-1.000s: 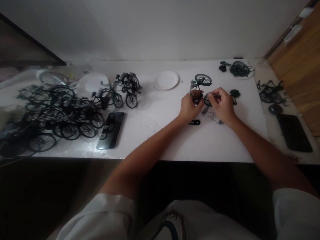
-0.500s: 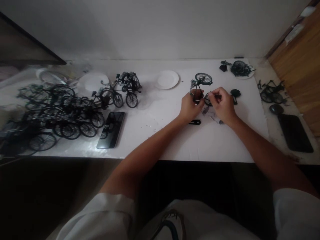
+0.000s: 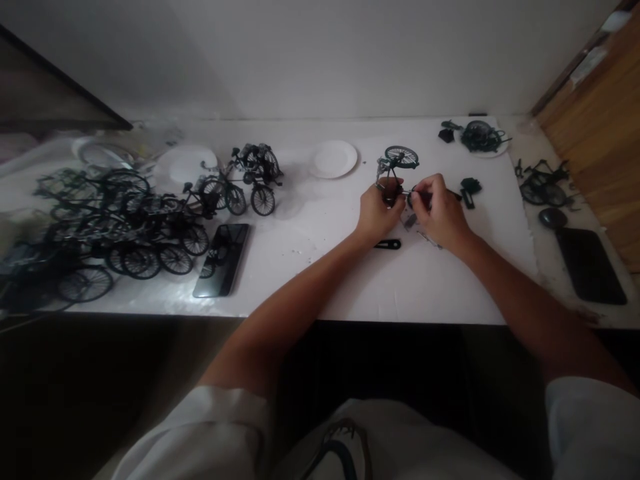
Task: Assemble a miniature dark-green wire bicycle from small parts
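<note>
My left hand (image 3: 376,215) is closed around a small dark model bicycle (image 3: 401,157), tilted so that one spoked wheel sticks up beyond the fingers. Much of its frame is hidden by the hand. My right hand (image 3: 442,212) pinches a small screwdriver (image 3: 454,194); its thin shaft points left at the bicycle, and its dark handle runs back past the fingers. Whether the tip touches the bicycle, I cannot tell. Below the hands lie a black slotted piece (image 3: 389,245) and small clear and metal parts (image 3: 428,240). Dark plastic parts (image 3: 470,189) rest right of my right hand.
Several model bicycles (image 3: 140,220) crowd the left side, near a phone (image 3: 223,260). A white plate (image 3: 334,160) stands at the back. Another plate (image 3: 487,154) with dark bicycle parts, an unfinished-looking bicycle (image 3: 546,183) and a dark flat device (image 3: 591,267) are on the right.
The bicycle and both hands have shifted slightly left. My right fingers have drawn back a little from the left hand, showing more of the thin shaft between them.
</note>
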{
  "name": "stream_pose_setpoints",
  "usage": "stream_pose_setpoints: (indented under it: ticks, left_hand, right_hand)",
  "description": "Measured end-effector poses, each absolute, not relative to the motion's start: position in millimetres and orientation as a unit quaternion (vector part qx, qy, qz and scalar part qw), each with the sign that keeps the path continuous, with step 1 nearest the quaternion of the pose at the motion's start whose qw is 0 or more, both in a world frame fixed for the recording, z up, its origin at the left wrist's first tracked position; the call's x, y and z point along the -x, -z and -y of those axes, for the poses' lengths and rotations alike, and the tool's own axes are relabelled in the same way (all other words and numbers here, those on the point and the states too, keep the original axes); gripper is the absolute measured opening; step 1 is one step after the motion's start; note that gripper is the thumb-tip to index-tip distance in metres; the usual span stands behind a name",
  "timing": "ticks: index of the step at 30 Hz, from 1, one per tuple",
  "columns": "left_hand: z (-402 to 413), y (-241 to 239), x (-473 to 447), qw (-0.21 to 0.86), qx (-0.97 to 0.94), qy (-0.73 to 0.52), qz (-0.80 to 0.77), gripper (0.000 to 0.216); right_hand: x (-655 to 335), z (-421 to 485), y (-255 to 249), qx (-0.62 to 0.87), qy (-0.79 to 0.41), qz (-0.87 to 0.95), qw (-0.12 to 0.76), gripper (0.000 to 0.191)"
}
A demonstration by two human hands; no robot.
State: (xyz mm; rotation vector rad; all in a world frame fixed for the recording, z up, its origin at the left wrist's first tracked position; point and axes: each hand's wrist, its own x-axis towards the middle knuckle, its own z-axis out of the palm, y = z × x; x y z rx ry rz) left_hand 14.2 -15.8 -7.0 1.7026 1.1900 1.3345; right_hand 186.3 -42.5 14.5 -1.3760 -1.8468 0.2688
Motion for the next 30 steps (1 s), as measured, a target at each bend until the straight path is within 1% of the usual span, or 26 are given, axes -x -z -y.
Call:
stream_pose_setpoints:
  ticks: [11,20,25,30]
  left_hand:
    - [11,11,-13,0.321,-0.645,-0.525,-0.453,0.030]
    - [12,10,-14,0.345,-0.633,-0.518,-0.460,0.032]
    - [14,6,-13,0.345,-0.636,-0.518,-0.456,0.033]
    - [15,5,-13,0.340,-0.643,-0.514,-0.455,0.033]
  right_hand:
    - [-192,41,-10,0.562,-0.065,0.760,0.320,0.029]
    - [-191,42,-13,0.593,-0.045,0.757,0.269,0.032]
    - [-190,42,-18,0.599,-0.059,0.751,0.270,0.027]
    - [-188,42,-21,0.611,-0.061,0.742,0.268,0.026]
